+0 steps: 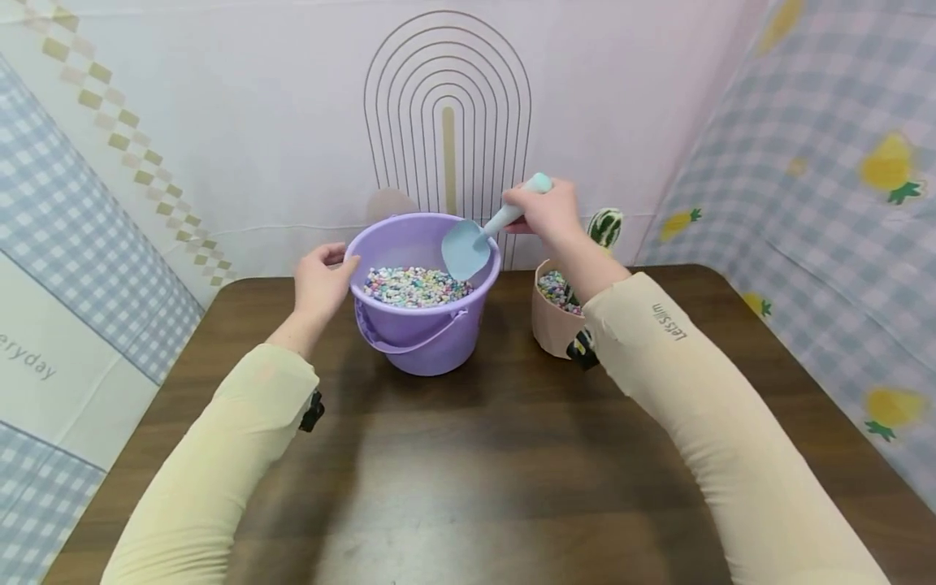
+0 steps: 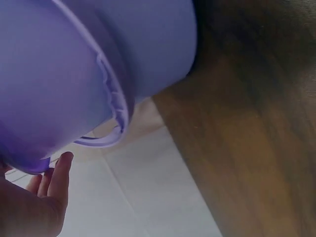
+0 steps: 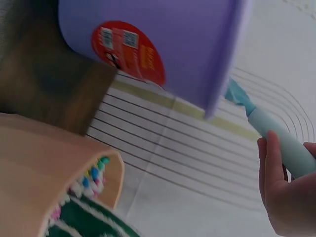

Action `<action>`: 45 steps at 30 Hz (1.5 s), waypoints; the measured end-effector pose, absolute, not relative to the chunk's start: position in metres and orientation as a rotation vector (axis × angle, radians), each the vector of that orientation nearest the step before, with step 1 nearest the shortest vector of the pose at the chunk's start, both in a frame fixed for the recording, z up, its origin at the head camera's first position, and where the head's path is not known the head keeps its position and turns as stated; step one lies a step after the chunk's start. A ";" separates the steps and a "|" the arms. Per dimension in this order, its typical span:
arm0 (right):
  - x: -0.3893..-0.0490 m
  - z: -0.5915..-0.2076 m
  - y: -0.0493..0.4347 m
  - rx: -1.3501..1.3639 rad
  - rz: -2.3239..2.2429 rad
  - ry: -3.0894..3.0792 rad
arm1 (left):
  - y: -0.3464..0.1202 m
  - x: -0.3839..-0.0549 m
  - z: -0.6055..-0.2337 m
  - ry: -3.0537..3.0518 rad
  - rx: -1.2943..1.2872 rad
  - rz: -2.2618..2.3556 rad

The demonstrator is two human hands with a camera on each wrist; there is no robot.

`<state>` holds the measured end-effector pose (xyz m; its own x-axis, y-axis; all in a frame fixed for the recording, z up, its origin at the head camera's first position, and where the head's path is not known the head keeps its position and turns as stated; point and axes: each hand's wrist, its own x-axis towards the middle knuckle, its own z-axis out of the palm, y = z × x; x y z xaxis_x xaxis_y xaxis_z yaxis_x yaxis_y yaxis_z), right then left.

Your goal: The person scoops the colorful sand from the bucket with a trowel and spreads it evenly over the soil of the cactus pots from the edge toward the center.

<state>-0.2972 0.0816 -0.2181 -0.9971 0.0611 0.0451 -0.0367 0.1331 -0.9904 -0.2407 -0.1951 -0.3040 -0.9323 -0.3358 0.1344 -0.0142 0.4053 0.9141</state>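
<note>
A purple bucket (image 1: 431,341) stands upright on the table, with small multicoloured pebbles (image 1: 417,286) inside. My left hand (image 1: 322,280) holds the bucket's rim at its left side, thumb at the edge and fingers outside; in the left wrist view the thumb is mostly hidden. My right hand (image 1: 548,210) grips the handle of a light blue toy shovel (image 1: 465,250). The shovel tilts down to the left, its blade over the bucket's right side above the pebbles. To the right, partly behind my right forearm, stands a peach pot (image 1: 550,325) with similar pebbles and a white-veined green leaf (image 1: 605,227).
The bucket's purple carrying handle (image 1: 417,348) hangs down at its front. A red sticker (image 3: 128,52) is on the bucket's side. Behind the brown wooden table (image 1: 439,455) hangs a patterned cloth (image 1: 278,122), with checked cloth at both sides.
</note>
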 end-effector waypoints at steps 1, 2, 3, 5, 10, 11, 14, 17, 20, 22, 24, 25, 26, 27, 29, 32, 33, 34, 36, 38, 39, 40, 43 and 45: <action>-0.298 -0.221 0.078 -0.005 1.966 -2.342 | -0.194 -0.240 -0.305 -2.361 0.311 -1.547; -0.298 -0.224 0.075 0.012 1.905 -2.377 | -0.194 -0.240 -0.306 -2.355 0.316 -1.554; -0.298 -0.228 0.071 0.036 1.838 -2.411 | -0.193 -0.240 -0.307 -2.348 0.323 -1.557; -0.298 -0.235 0.065 0.080 1.682 -2.495 | -0.191 -0.240 -0.309 -2.331 0.332 -1.561; -0.297 -0.252 0.052 0.131 1.335 -2.645 | -0.186 -0.241 -0.314 -2.286 0.339 -1.560; -0.297 -0.255 0.050 0.133 1.290 -2.660 | -0.186 -0.241 -0.315 -2.276 0.344 -1.563; -0.295 -0.263 0.045 0.159 1.219 -2.670 | -0.183 -0.242 -0.317 -2.249 0.358 -1.588; -0.294 -0.267 0.041 0.248 1.173 -2.663 | -0.181 -0.242 -0.318 -2.241 0.370 -1.595; -0.293 -0.267 0.038 0.339 1.160 -2.675 | -0.180 -0.243 -0.318 -2.235 0.384 -1.579; -0.292 -0.267 0.036 0.376 1.167 -2.699 | -0.179 -0.243 -0.318 -2.224 0.395 -1.562; -0.291 -0.267 0.035 0.381 1.183 -2.731 | -0.178 -0.243 -0.318 -2.211 0.398 -1.550; -0.291 -0.267 0.034 0.376 1.195 -2.750 | -0.178 -0.243 -0.319 -2.204 0.399 -1.544; -0.291 -0.266 0.033 0.374 1.203 -2.769 | -0.178 -0.244 -0.319 -2.197 0.399 -1.540; -0.290 -0.266 0.032 0.366 1.216 -2.784 | -0.178 -0.244 -0.319 -2.192 0.399 -1.536; -0.290 -0.265 0.030 0.342 1.261 -2.809 | -0.177 -0.243 -0.320 -2.182 0.398 -1.530; -0.290 -0.263 0.028 0.288 1.367 -2.826 | -0.177 -0.243 -0.320 -2.171 0.401 -1.521; -0.290 -0.262 0.027 0.257 1.403 -2.824 | -0.177 -0.242 -0.320 -2.169 0.402 -1.516; -0.291 -0.262 0.026 0.221 1.438 -2.820 | -0.177 -0.242 -0.320 -2.167 0.403 -1.513; -0.291 -0.262 0.025 0.139 1.515 -2.796 | -0.177 -0.242 -0.320 -2.164 0.403 -1.507; -0.293 -0.262 0.024 0.061 1.577 -2.766 | -0.176 -0.241 -0.320 -2.165 0.402 -1.503; -0.293 -0.262 0.024 0.024 1.606 -2.746 | -0.176 -0.241 -0.320 -2.164 0.401 -1.504; -0.293 -0.262 0.023 -0.004 1.637 -2.724 | -0.176 -0.241 -0.320 -2.164 0.399 -1.505; -0.294 -0.262 0.022 -0.057 1.721 -2.661 | -0.175 -0.241 -0.320 -2.162 0.398 -1.507; -0.294 -0.262 0.020 -0.097 1.838 -2.577 | -0.175 -0.242 -0.320 -2.159 0.398 -1.510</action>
